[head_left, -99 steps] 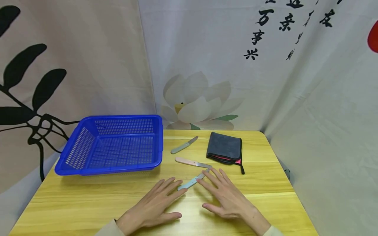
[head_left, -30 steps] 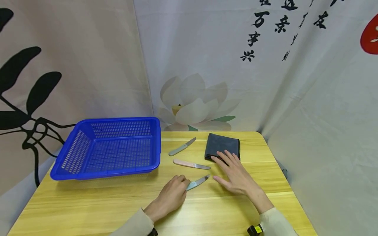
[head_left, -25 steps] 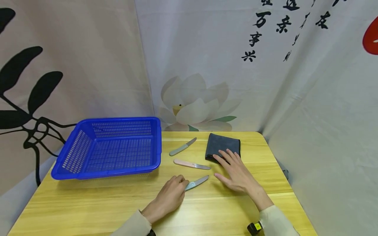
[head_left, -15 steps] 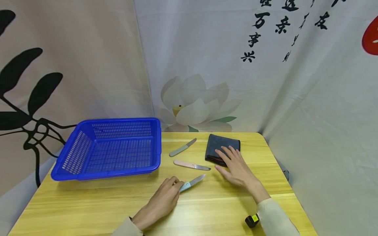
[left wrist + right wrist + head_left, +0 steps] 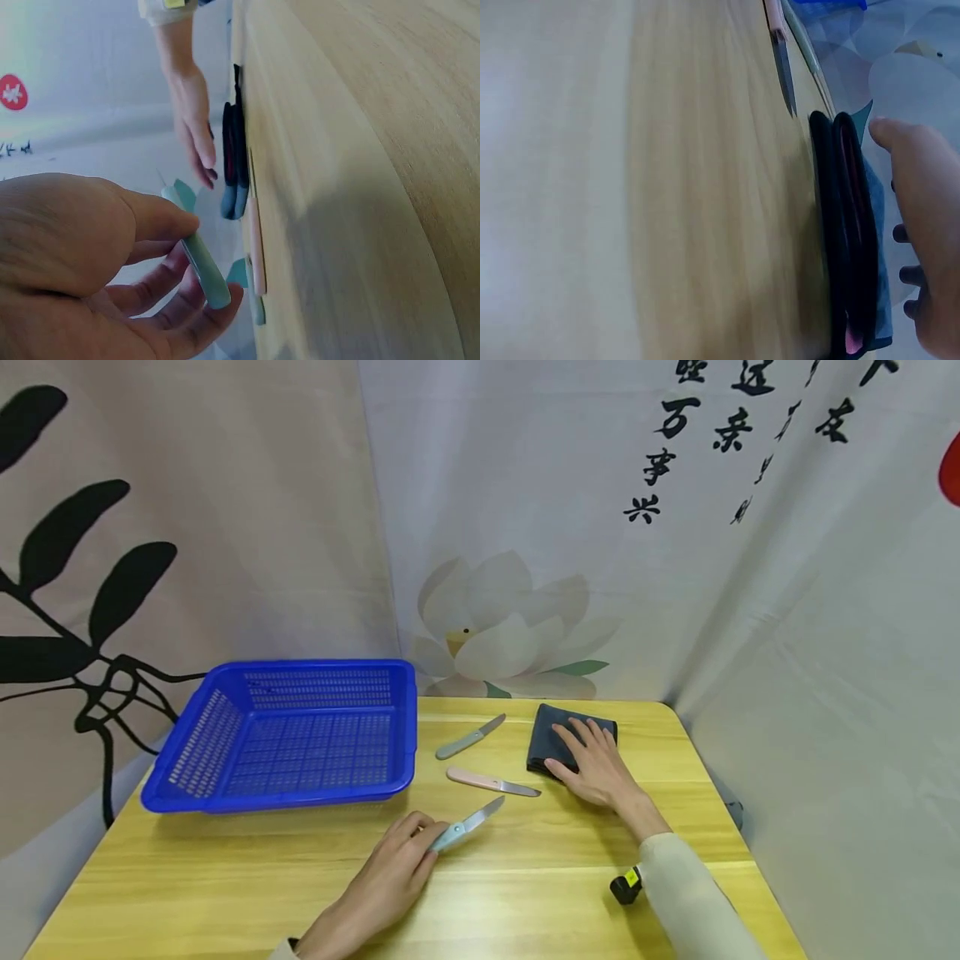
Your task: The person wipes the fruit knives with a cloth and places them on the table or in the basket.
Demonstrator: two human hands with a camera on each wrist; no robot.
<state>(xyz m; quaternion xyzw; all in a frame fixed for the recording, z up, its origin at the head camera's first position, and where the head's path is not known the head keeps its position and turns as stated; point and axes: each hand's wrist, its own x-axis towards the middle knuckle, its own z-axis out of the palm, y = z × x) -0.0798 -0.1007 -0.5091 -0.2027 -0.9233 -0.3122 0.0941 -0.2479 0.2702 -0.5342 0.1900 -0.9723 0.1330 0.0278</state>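
In the head view my left hand (image 5: 386, 872) pinches the light blue handle of a small knife (image 5: 452, 835) between thumb and fingers, above the table. Its blade points away to the right. The left wrist view shows that knife's handle (image 5: 206, 274) from its end. My right hand (image 5: 600, 772) is spread over a folded dark blue-grey cloth (image 5: 544, 735) with black edging. In the right wrist view, a gap shows between the thumb (image 5: 911, 142) and the cloth (image 5: 855, 225). Between the hands lie a pink-handled knife (image 5: 476, 779) and a grey-green-handled knife (image 5: 459, 745).
A blue plastic basket (image 5: 300, 800) with mesh walls stands at the table's left, with nothing inside. The wooden table (image 5: 510, 902) meets hanging curtains (image 5: 300, 527) at the back and right. A black wrist device (image 5: 624, 887) hangs by the right sleeve.
My left hand went from spread fingers to gripping the light blue knife, lifting it and drawing it left toward me. My right hand moved away from me, over the cloth.
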